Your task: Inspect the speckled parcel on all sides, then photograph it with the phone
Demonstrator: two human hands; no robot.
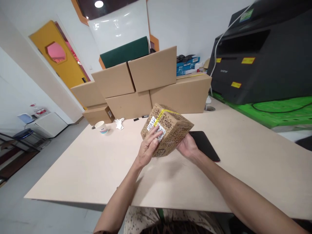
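A speckled brown cardboard box with yellow tape and a white label is held tilted above the table. My left hand lies against its labelled left face, with the fingers over part of the label. Beneath the box's right side is my right hand, its fingers partly hidden by the box. Both hands bear the box between them. Behind my right hand, a black flat pad rests on the table.
Large plain cardboard boxes are stacked along the back of the table, with a dark green box on top. A paper cup and crumpled tissue stand at the back left. A black printer sits on a green pallet at right.
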